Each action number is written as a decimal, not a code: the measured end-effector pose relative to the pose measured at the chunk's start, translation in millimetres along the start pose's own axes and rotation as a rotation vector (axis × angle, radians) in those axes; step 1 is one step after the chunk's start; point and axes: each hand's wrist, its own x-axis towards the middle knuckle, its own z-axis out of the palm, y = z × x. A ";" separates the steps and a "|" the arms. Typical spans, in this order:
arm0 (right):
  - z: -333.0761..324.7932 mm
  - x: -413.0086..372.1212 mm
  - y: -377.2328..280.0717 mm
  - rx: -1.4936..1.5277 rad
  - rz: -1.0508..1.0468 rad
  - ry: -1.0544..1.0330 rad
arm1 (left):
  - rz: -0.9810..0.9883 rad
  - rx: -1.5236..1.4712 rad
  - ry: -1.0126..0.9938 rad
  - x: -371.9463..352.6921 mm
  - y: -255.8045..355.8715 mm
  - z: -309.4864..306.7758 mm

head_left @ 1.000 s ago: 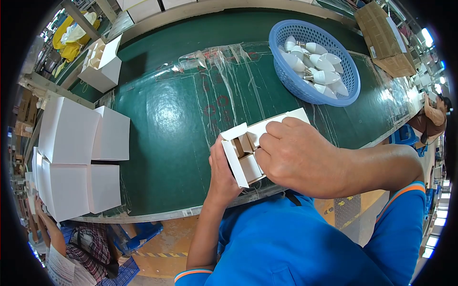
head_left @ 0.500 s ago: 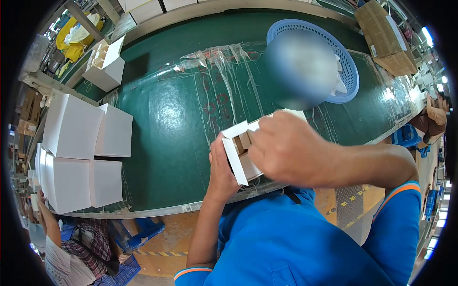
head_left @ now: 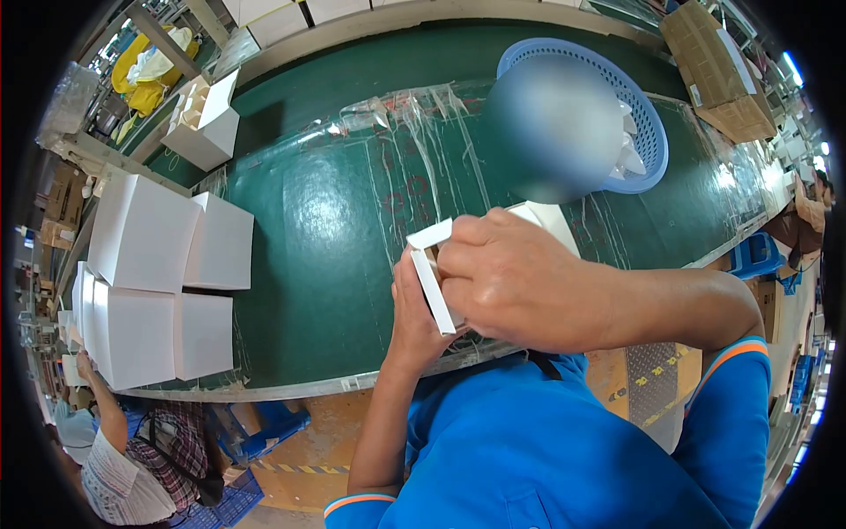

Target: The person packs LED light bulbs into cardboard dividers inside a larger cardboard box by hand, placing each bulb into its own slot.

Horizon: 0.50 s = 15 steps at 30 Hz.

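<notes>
A white cardboard box (head_left: 551, 222) with its flaps up sits at the near edge of the green work surface, in front of my body. My left hand (head_left: 414, 310) wraps round the box's left end, fingers along the outside behind the raised end flap (head_left: 434, 293). Over the box's opening, my right hand (head_left: 507, 278) is closed with its knuckles up and its fingertips reaching down inside. Whatever those fingertips grip is hidden. A sliver of brown cardboard inside shows beside the flap; my right hand covers most of the interior.
A blue plastic basket (head_left: 654, 145) with white pieces stands at the back right, partly blurred out. Several white boxes (head_left: 145, 234) are grouped at left, with an open divided box (head_left: 207, 128) behind. A brown carton (head_left: 718, 75) is far right. Another person (head_left: 132, 467) works at lower left.
My right hand has moved left and down over the opening, covering the brown dividers that showed before. My left hand keeps its hold on the box. The whole view has shifted slightly.
</notes>
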 end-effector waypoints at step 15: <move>-2.3 13.8 -26.8 -0.268 -0.018 -0.153 | -0.284 0.027 0.188 -6.7 19.8 21.0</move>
